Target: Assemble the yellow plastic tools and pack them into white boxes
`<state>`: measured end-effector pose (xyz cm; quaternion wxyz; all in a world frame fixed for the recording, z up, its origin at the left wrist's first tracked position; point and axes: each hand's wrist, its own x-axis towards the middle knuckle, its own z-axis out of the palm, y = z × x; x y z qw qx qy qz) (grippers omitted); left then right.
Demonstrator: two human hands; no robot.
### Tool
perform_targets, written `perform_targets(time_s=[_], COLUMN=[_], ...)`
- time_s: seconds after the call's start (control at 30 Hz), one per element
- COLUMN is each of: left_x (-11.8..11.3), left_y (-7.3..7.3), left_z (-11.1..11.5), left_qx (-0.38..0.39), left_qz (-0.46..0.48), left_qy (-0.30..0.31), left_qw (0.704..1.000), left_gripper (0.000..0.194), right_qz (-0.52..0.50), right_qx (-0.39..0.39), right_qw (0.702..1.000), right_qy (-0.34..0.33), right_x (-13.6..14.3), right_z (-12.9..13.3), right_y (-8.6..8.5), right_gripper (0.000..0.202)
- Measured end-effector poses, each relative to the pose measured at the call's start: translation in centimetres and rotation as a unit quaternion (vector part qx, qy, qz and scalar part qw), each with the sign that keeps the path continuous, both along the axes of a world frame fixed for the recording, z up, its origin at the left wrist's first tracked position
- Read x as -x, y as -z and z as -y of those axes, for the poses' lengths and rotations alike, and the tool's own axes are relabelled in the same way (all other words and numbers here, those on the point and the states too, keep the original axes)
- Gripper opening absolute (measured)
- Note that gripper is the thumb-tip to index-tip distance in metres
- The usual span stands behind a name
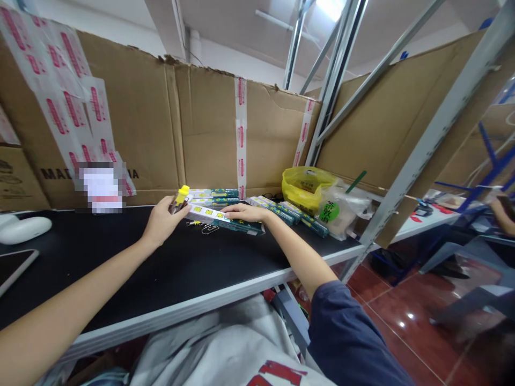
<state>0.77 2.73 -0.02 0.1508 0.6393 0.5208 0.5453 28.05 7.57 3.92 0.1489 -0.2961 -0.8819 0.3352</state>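
My left hand [161,219] is closed around a small dark item with a yellow cap [183,191]; its exact kind cannot be made out. Beside its fingers lies the white end of a long, narrow white-and-green carton [205,213]. My right hand [246,213] rests on top of this carton, fingers stretched out and pressing flat. Behind it are similar cartons [219,193] against the cardboard wall, and several more cartons [277,208] lie slanted to the right. A paper-clip-shaped wire [210,229] and small yellow bits [196,222] sit in front of the carton.
A yellow plastic bag [306,187] and a clear bag with a green label [336,209] stand at the right back. Cardboard walls [209,128] enclose the black tabletop [169,284]. A white mouse [28,229] and a phone-like device [16,268] lie left. Metal posts [422,145] border the right.
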Motion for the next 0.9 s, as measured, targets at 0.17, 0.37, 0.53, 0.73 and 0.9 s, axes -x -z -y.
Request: perform_targets(time_s=[0.17,0.37,0.53,0.73,0.9], left_x=[-0.1,0.2,-0.3,1.0,2.3], left_y=[0.0,0.3,0.6,-0.3,-0.8], left_z=[0.3,0.1,-0.4,-1.6,-2.1], left_qx=[-0.019,0.035,0.069,0.041,0.024], left_qz=[-0.059,-0.032,0.064,0.217,0.254], left_qy=[-0.011,0.027,0.08,-0.016,-0.077], left_qw=[0.998,0.999,0.992,0.975,0.964], left_gripper=[0.033,0.03,0.035,0.027,0.022], right_qz=[0.017,0.004,-0.009,-0.084,-0.132], right_qx=[0.004,0.017,0.038,0.159,0.218], right_qw=[0.999,0.999,0.999,0.977,0.963], right_qy=[-0.038,-0.032,-0.037,0.111,0.082], right_x=[0.0,0.2,0.4,-1.5,-3.0], right_z=[0.1,0.1,0.6,0.3,0.1], right_y=[0.1,0.2,-0.1,-1.1,-1.7], right_gripper=[0.041,0.051,0.049,0.042,0.039])
